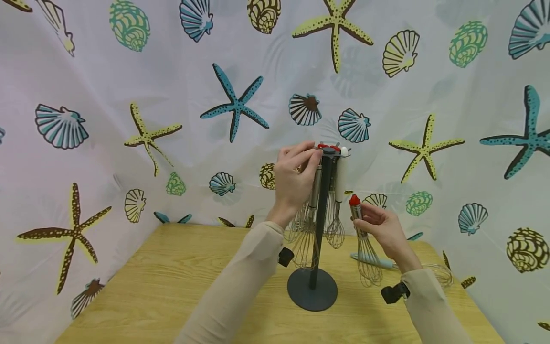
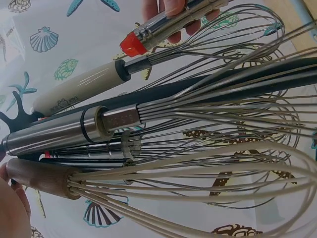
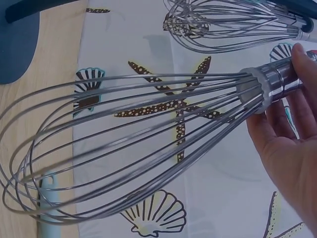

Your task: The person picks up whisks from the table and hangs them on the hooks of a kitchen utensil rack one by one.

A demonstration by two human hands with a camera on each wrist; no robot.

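Note:
A black whisk stand [image 1: 318,229] with a round base rises from the table, hung with several whisks. At its top my left hand [image 1: 294,177] has curled fingers gripping the hook end. Close by hangs a wooden-handled whisk [image 2: 44,178]. Also on the hooks are a steel-handled whisk [image 2: 54,133] and a white-handled whisk [image 1: 341,177]. Right of the stand, my right hand [image 1: 384,231] holds a red-tipped metal whisk [image 1: 363,248] by its handle, wires downward. This whisk is apart from the stand. The left fingertips are partly hidden.
A light blue-handled whisk [image 1: 374,260] lies on the wooden table [image 1: 185,277], right of the base and partly behind my right wrist. A curtain [image 1: 240,157] printed with shells and starfish surrounds the table at the back and sides.

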